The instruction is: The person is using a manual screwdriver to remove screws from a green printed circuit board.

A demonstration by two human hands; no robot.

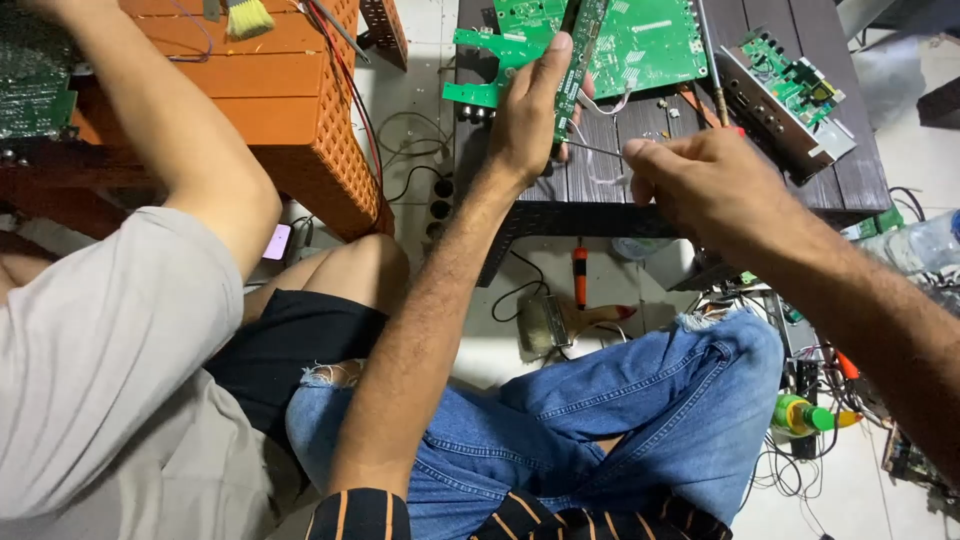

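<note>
1. Left hand (528,115) fingers clamped on narrow green circuit board (568,75), held above dark slatted table (600,190)
2. Right hand (700,180) fingers pinched together on thin wire (595,152) just beside the board

The wearer's left hand (530,110) is covering the middle of the narrow green circuit strip (575,50); the top edge is cropping the large green circuit board (640,40) and the co-worker's raised arm (150,110).

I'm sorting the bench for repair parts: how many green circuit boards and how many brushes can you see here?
Green circuit boards: 5
Brushes: 2
Total: 7
</note>
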